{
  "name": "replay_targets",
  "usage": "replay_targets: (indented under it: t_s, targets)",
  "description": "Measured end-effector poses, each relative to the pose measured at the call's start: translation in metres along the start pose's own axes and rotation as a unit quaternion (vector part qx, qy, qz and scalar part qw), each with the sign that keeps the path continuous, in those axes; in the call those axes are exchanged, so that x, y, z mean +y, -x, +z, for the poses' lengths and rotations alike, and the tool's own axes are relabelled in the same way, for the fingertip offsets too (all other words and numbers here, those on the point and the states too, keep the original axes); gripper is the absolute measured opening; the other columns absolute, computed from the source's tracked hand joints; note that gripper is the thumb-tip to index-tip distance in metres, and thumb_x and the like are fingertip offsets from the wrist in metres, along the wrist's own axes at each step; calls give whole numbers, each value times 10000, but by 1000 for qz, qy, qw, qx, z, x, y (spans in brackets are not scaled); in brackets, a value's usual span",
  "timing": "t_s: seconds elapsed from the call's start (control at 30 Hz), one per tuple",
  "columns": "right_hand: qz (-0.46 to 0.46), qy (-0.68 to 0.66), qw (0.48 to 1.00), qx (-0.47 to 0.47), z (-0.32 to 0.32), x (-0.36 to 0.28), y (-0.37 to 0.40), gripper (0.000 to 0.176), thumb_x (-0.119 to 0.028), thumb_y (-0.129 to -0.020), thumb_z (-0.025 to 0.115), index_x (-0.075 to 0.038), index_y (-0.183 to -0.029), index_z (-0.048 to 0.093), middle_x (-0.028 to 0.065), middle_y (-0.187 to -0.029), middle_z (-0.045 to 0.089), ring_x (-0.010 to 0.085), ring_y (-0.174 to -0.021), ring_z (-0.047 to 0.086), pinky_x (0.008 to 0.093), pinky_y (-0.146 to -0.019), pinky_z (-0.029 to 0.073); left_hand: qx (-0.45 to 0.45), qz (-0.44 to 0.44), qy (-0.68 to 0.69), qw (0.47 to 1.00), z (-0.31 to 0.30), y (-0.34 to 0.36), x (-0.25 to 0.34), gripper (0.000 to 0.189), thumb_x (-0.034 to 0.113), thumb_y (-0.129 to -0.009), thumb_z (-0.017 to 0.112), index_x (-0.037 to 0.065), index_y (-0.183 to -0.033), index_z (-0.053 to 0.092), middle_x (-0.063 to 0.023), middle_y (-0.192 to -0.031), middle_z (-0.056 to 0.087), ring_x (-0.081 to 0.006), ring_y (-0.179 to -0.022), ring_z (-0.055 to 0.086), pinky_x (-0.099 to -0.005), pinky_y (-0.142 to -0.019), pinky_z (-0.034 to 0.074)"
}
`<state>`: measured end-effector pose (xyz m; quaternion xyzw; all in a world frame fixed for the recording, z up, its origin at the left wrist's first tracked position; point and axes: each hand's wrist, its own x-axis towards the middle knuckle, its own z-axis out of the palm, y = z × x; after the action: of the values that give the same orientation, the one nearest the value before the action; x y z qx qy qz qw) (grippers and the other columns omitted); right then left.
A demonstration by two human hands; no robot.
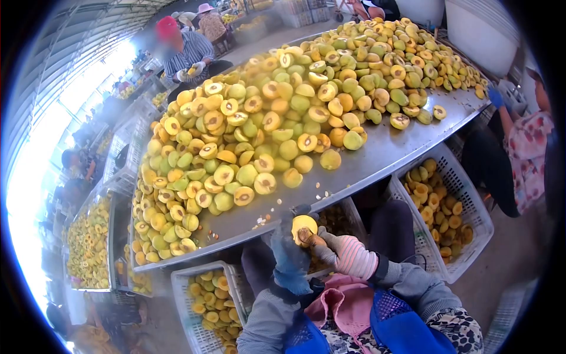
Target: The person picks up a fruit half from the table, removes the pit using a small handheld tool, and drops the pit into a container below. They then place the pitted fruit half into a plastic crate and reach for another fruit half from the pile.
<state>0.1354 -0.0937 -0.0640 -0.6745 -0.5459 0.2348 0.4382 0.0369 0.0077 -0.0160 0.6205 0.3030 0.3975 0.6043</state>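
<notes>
From my end I've got the left hand (pixel 284 241), blue glove, closed round a fruit half (pixel 304 224), and the right hand (pixel 345 251), striped glove, w/ fingers bent against the cut face; can't tell if they also grip a small tool (fingertips blur into the brown centre). The half is just off the desk (pixel 377 147), by its near edge, cut face up, prob. so the right fingers get at the middle while the left steadies it. The pile (pixel 283 106) fills most of the desktop, presumably within reach; crates of halves sit near left (pixel 181 307) and near right (pixel 482 233), prob. low b/c that spares desk room. The held half looks round and pale yellow, brown mid-face; piled ones run yellow to green, some w/ brown centres showing.
</notes>
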Motion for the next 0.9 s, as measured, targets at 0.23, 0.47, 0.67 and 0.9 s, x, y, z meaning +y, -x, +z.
replay_targets:
  t_s: [0.23, 0.47, 0.67, 0.9]
  targets:
    - [232, -412, 863, -176, -26, -34, 2, 437, -373, -1026, 485, 34, -1116, 618, 38, -867, 627, 132, -787, 590, 283, -711, 496, -104, -54, 130, 985, -15, -11, -10, 368, 254, -986, 492, -73, -1008, 661, -192, -982, 697, -244, -851, 678, -341, -766, 560]
    - [236, -398, 854, -238, -28, -39, -2, 453, -410, -1022, 485, 3, -1028, 673, 21, -821, 600, 75, -694, 519, 233, -638, 442, -189, -175, 309, 915, -20, -16, 3, 343, 239, -898, 572, -83, -973, 663, -207, -929, 690, -292, -808, 680, -385, -747, 568]
    - [291, -361, 836, -294, -26, -50, -3, 463, -430, -998, 527, -6, -1090, 689, 21, -789, 622, 67, -607, 488, 209, -573, 415, -35, -98, 291, 951, -37, 15, 13, 331, 232, -899, 555, -66, -1035, 606, -205, -910, 668, -298, -776, 665, -389, -709, 571]
    - [131, 69, 959, -241, -1, 24, -7, 490, -479, -1004, 436, -61, -1179, 621, 166, -915, 707, 288, -820, 687, 410, -769, 504, 194, -92, -72, 974, -281, 47, -69, 437, 279, -836, 658, -6, -1164, 604, -138, -1019, 673, -285, -858, 658, -371, -813, 540]
